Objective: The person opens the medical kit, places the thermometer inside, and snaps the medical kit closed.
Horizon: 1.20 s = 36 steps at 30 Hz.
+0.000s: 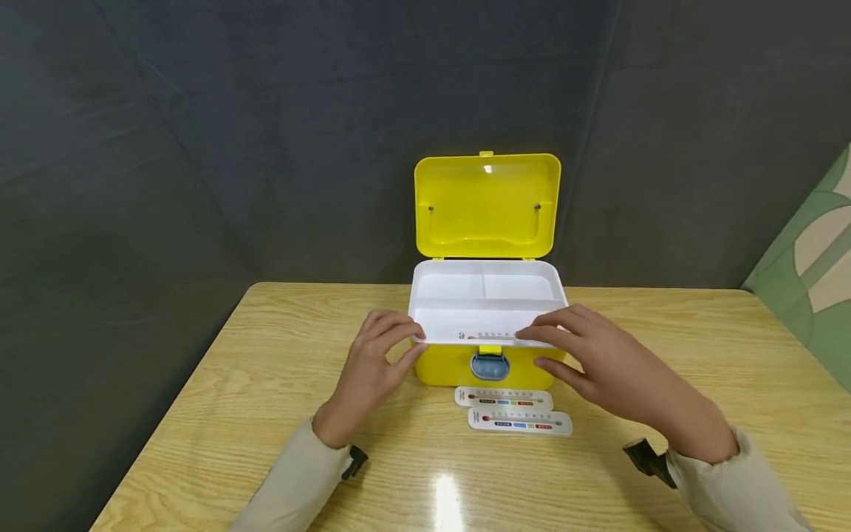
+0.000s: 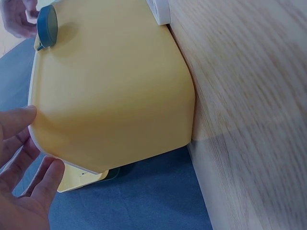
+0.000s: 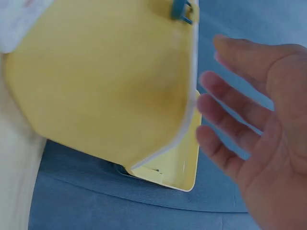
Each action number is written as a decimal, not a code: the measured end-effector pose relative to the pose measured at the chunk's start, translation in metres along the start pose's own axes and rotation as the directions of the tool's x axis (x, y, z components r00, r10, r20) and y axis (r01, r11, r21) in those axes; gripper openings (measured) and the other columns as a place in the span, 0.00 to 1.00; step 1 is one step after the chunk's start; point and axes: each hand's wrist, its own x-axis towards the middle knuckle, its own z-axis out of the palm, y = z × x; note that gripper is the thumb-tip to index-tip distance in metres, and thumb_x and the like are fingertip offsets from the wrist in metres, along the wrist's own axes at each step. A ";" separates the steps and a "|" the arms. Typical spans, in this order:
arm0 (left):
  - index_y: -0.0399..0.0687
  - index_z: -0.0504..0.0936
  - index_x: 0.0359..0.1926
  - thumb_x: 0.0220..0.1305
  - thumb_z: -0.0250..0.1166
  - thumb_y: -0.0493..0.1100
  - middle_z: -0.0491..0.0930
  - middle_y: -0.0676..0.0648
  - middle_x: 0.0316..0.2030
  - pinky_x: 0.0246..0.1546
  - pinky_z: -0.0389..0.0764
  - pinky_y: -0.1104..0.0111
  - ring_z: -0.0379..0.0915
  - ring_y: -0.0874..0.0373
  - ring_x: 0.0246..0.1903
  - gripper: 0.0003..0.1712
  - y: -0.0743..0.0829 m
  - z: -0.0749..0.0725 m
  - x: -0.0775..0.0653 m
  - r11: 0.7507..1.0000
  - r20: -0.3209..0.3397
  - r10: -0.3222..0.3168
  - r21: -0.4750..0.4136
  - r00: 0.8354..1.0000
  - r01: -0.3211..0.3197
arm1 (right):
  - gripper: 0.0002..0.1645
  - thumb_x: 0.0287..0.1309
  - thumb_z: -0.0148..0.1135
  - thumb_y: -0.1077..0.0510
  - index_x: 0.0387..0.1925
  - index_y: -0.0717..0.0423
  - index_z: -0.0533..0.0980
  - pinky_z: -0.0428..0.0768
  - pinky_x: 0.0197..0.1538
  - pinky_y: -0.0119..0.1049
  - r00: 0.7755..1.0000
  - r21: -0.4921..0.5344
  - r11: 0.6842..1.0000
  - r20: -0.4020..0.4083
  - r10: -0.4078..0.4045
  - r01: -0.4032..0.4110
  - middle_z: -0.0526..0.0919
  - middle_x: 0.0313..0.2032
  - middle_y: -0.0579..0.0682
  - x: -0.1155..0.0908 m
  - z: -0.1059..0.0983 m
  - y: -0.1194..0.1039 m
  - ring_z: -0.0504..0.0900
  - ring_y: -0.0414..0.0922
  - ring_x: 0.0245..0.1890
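Your right hand [image 3: 278, 153] is spread, empty; your left hand [image 1: 374, 358] pinches the yellow box [image 1: 444, 367]; thermometers [image 1: 520, 422] before it seem light, stiff: grip edges

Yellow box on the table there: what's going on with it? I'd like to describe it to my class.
A person is at an open yellow box fitted with a white tray. The left hand holds its front left corner; the right hand is right by a thermometer in the tray's front compartment. Two more thermometers lie on the table in front of the box.
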 end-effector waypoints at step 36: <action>0.48 0.85 0.37 0.57 0.74 0.40 0.83 0.51 0.39 0.47 0.80 0.65 0.73 0.55 0.45 0.08 -0.001 -0.002 0.002 0.997 0.019 0.038 0.065 0.999 -0.040 | 0.21 0.51 0.72 0.37 0.38 0.45 0.83 0.75 0.48 0.44 0.965 -0.289 0.921 0.073 -0.253 0.263 0.82 0.36 0.42 -0.049 0.065 0.002 0.76 0.43 0.40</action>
